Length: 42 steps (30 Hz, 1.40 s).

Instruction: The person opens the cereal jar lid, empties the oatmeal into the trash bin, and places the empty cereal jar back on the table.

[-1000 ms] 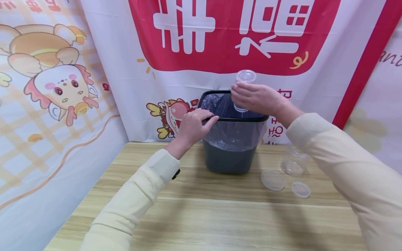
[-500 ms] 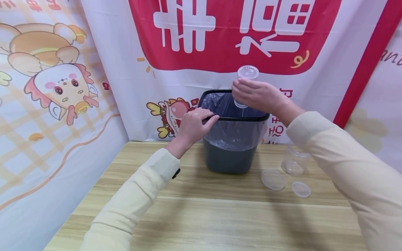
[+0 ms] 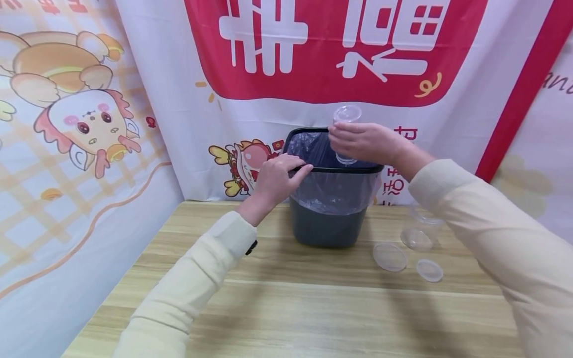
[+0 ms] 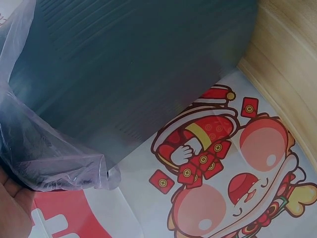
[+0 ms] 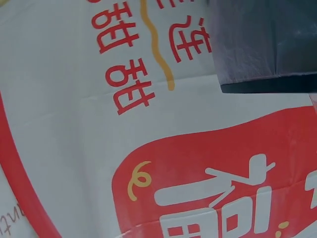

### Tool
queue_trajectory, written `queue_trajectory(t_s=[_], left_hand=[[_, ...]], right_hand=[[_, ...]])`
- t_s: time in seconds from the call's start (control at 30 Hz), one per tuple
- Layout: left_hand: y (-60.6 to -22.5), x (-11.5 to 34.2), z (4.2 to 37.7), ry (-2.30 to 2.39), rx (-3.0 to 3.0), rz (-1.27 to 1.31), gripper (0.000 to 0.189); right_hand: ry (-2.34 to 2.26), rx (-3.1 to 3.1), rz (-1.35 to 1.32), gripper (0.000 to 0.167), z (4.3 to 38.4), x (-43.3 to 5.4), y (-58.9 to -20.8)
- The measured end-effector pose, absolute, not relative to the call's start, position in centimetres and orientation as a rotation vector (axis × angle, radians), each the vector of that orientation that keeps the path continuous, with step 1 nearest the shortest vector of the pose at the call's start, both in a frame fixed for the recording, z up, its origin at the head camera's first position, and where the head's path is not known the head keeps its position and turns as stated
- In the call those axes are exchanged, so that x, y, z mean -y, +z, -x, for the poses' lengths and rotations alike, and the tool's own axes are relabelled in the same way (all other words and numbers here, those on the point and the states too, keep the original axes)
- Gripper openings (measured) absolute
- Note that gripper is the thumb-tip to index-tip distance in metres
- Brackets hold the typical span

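Note:
My left hand (image 3: 279, 180) grips the near-left rim of a dark grey trash bin (image 3: 329, 228), fingers over the edge. A clear plastic bag (image 3: 337, 194) lines the bin and folds down outside it. Above the bin's opening, my right hand (image 3: 368, 142) holds a clear plastic cup (image 3: 347, 114); its ends show above and below the fingers. What the cup contains cannot be made out. In the left wrist view, the fingers (image 4: 15, 213) touch the rim beside the bag. The right wrist view shows the bin's corner (image 5: 267, 44) but not the cup.
Right of the bin, a clear plastic container (image 3: 418, 233) stands on the wooden table (image 3: 313, 318), partly behind the right sleeve. A larger round lid (image 3: 390, 257) and a smaller one (image 3: 429, 270) lie before it. A printed cloth (image 3: 264, 117) hangs close behind the bin.
My right hand rose slightly with the cup, then came down again to a little below its first height. The left hand and the bin stayed in place.

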<state>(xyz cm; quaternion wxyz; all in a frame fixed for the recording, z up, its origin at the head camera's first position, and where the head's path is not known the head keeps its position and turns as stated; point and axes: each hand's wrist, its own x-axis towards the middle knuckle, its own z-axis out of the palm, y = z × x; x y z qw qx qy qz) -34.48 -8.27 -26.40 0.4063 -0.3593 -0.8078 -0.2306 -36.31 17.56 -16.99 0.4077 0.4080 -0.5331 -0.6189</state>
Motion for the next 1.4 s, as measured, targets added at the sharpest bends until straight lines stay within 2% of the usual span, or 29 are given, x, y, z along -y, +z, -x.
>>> queue_trajectory(t_s=[0.23,0.4,0.6,0.8,0.97,1.2,1.4], left_hand=[[-26.52,8.19,34.73,-0.585,2.019,0.916,0.024],[-26.52,8.28,34.67,-0.584,2.023,0.915,0.024],[-26.45,8.29,34.74,-0.584,2.012,0.913,0.023],[-26.49,8.28,34.68,-0.585,2.026,0.920,0.024],[-26.48,8.27,34.71,-0.587,2.018,0.921,0.023],[-26.53,8.34,34.62,-0.588,2.040,0.921,0.024],[-26.55,8.34,34.71,-0.585,2.026,0.919,0.024]], right_hand=[[-1.362,1.396,-0.926,0.082,36.44,-17.91,-17.33],[-1.472,1.358,-1.021,0.086,36.49,-17.95,-17.63],[-1.357,1.411,-0.955,0.082,36.46,-18.13,-17.43],[-1.488,1.440,-1.059,0.088,36.38,-18.04,-17.54],[-1.350,1.452,-0.944,0.086,36.27,-18.19,-17.34],[-1.489,1.397,-1.015,0.088,36.16,-18.15,-17.40],[-1.333,1.467,-0.941,0.088,36.00,-18.39,-17.14]])
